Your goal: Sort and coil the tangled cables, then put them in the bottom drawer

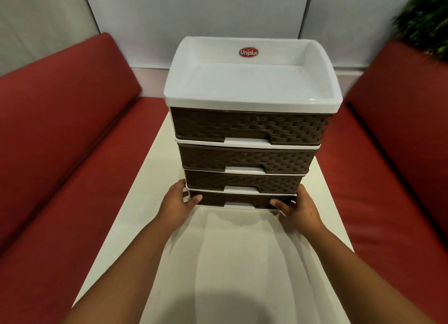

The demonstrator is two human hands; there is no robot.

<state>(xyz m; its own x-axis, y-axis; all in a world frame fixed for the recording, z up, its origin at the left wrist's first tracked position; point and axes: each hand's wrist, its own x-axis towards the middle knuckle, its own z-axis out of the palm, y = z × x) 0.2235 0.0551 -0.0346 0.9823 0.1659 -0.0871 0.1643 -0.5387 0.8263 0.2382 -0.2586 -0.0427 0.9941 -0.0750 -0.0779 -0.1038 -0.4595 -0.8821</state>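
Cream-white and smooth, the tabletop [218,251] carries a plastic drawer unit [249,139] of four stacked drawers with brown woven-pattern fronts set in a white frame. At the foot of that unit sits the bottom drawer [238,200], its front flush with the frame and its handle notch showing white. The left hand [178,201] holds the unit's lower left corner, thumb lying across the front of the bottom drawer and fingers wrapped round the side. The right hand [297,206] grips the lower right corner in the same way, thumb on the drawer front. Above the drawers, the unit's white open top tray [320,64] bears a red oval "Uniplus" label [248,52]. Red cushioned benches [60,129] flank the unit on both sides, a pale grey panelled wall [194,13] stands behind it, and blurred green foliage [424,20] shows up to its right.
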